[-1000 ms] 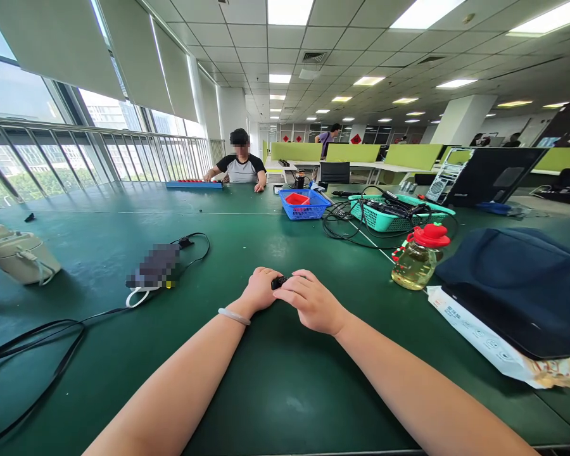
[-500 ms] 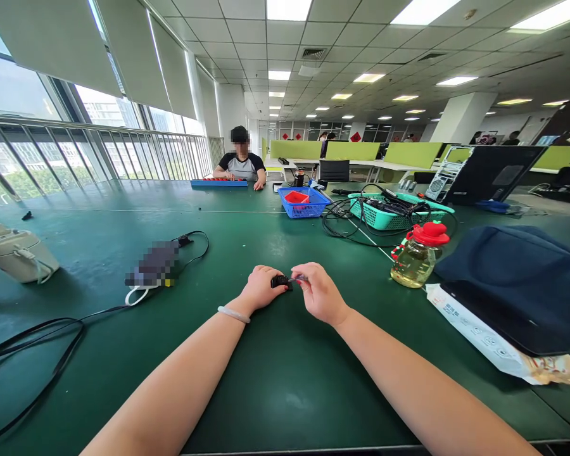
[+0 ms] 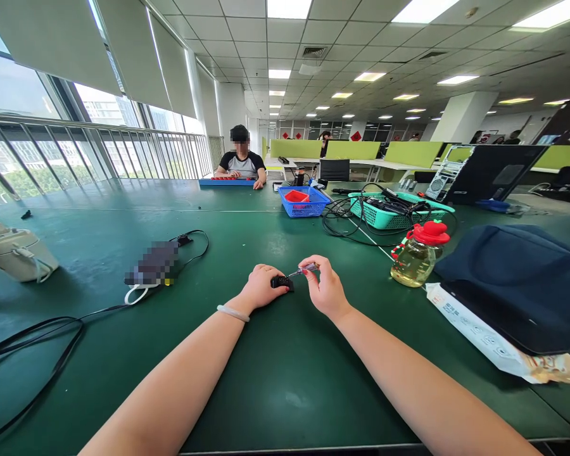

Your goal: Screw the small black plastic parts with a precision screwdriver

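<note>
A small black block-like part (image 3: 282,282) lies on the green table, its upper face showing tiny details too small to make out. My left hand (image 3: 261,286) is closed on its left end and presses it against the tabletop. In my right hand (image 3: 327,288) is a slim screwdriver (image 3: 308,269), pinched near the handle between thumb and fingers. Its thin shaft points left and down, the tip at or close to the black part's right side. Whether the tip touches cannot be made out.
Right of my hands stand a red-lidded bottle (image 3: 418,256), a dark blue bag (image 3: 522,278) and a white packet (image 3: 479,335). Farther back are a blue basket (image 3: 304,208) and a teal basket (image 3: 384,218) with black cables. Cables (image 3: 71,323) lie left. A person (image 3: 241,166) sits opposite.
My right hand has risen slightly and opened its grip outward, so more of the screwdriver shows. My left hand and the black part have barely moved. The blue tray by the person opposite has shifted right.
</note>
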The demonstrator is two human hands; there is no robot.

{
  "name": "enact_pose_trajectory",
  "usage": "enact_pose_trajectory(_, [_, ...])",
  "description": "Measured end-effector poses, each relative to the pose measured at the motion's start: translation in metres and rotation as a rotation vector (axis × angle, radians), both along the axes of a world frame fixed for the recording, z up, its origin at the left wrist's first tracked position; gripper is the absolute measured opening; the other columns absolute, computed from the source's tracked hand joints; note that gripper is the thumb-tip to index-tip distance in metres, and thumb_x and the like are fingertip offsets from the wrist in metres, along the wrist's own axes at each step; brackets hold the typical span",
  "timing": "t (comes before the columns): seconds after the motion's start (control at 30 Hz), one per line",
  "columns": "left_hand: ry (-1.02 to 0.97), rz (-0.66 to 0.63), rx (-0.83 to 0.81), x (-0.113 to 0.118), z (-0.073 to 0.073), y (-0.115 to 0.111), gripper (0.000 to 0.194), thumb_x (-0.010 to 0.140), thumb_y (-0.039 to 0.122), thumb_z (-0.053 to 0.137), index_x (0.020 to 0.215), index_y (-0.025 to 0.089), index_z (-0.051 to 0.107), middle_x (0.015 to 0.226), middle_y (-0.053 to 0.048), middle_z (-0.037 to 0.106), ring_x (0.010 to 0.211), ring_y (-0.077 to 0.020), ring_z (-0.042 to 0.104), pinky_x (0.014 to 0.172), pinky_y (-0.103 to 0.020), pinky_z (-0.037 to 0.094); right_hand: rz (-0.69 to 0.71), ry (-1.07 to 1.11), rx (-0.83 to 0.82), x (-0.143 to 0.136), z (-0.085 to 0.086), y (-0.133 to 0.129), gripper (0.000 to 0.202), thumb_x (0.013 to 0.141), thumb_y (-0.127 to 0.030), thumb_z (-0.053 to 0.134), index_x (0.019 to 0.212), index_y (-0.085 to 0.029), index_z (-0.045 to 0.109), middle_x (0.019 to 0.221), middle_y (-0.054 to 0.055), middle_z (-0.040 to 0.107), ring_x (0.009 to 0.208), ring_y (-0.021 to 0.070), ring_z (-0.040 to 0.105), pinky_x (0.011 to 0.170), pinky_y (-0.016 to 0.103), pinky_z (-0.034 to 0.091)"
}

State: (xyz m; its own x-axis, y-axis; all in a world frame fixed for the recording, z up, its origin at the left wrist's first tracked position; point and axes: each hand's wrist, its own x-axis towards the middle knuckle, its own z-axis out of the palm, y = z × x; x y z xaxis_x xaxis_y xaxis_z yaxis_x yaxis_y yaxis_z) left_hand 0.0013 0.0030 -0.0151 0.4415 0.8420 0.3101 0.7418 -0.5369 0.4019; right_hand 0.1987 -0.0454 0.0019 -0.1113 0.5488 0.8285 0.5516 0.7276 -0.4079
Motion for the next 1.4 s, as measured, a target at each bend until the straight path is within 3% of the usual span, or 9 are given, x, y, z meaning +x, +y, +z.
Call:
enact_pose_trajectory(0.37, [-0.004,-0.023,-0.031,-0.001,0.001,0.000,0.033,0.077,0.043,0.073,0.105,0.025,0.073,0.116,-0.005,0.072,0.121,-0.0304,0.054,0.110,-0.046,0.040,0.054,0.228,-0.213,0.007,-0.001,0.010,0.025,0.092,-0.016,0.043,0.115,-0.024,0.046,0.096,0.006,0.068,0.088,0.0194,0.070,0.083,0.040,0.056])
enact_pose_trajectory(0.63, [-0.021,-0.026,-0.040,-0.001,0.002,-0.001,0.032,0.076,0.042,0.073,0.103,0.026,0.074,0.118,-0.005,0.071,0.124,-0.0305,0.052,0.110,-0.046,0.040,0.079,0.426,-0.414,0.024,-0.009,0.030,0.026,0.090,-0.037,0.052,0.112,-0.025,0.045,0.090,0.003,0.069,0.088,0.0217,0.070,0.091,0.049,0.052])
enact_pose_trajectory(0.83, [-0.028,-0.034,-0.047,-0.001,0.006,-0.005,0.034,0.073,0.047,0.077,0.100,0.026,0.074,0.119,-0.006,0.069,0.126,-0.0315,0.051,0.110,-0.047,0.040,0.085,0.488,-0.505,0.023,-0.012,0.032,0.044,0.082,-0.053,0.064,0.111,-0.024,0.046,0.084,0.001,0.068,0.076,0.0214,0.070,0.085,0.047,0.055])
enact_pose_trajectory(0.93, [-0.024,-0.039,-0.057,-0.001,0.008,-0.006,0.036,0.072,0.047,0.078,0.100,0.025,0.074,0.120,-0.007,0.069,0.127,-0.0318,0.050,0.109,-0.047,0.040,0.102,0.451,-0.508,0.014,-0.013,0.028,0.051,0.078,-0.056,0.068,0.113,-0.024,0.049,0.083,0.001,0.067,0.079,0.0222,0.070,0.084,0.046,0.055])
enact_pose_trajectory(1.07, [-0.024,-0.042,-0.045,-0.001,0.006,-0.006,0.036,0.073,0.047,0.078,0.101,0.025,0.074,0.119,-0.007,0.069,0.127,-0.0319,0.050,0.109,-0.047,0.040,0.141,0.456,-0.460,0.007,-0.011,0.023,0.048,0.081,-0.054,0.066,0.116,-0.025,0.050,0.086,0.002,0.069,0.082,0.0213,0.069,0.083,0.044,0.056])
enact_pose_trajectory(1.4, [-0.023,-0.050,-0.039,-0.001,0.004,-0.004,0.034,0.074,0.047,0.076,0.102,0.027,0.075,0.119,-0.006,0.070,0.126,-0.0314,0.050,0.109,-0.046,0.041,0.066,0.802,-0.523,0.024,-0.007,0.032,0.058,0.067,-0.058,0.078,0.106,-0.025,0.051,0.080,0.000,0.071,0.076,0.0242,0.073,0.085,0.050,0.058])
